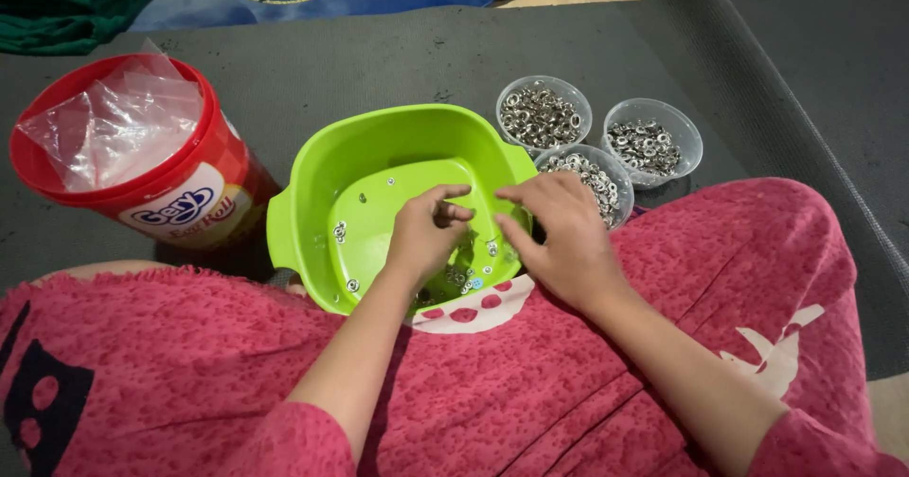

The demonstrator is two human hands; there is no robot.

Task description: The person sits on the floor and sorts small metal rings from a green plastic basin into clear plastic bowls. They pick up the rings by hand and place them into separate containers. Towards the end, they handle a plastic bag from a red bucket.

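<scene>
A lime green plastic tub (312, 169) rests tilted against my lap, with small silver metal rings (339, 232) scattered on its floor and heaped near its lower edge. My left hand (423, 234) is inside the tub, fingers curled and pinching a small metal piece at the fingertips. My right hand (559, 235) reaches in over the tub's right rim, fingers bent down toward the left hand's fingertips. Whether the right hand holds a piece is hidden.
Three clear plastic cups of silver rings stand right of the tub: one at the back (543, 114), one at far right (652, 142), one nearest (606, 185). A red bucket (142, 169) with a clear plastic bag inside stands at left on a grey mat (398, 51).
</scene>
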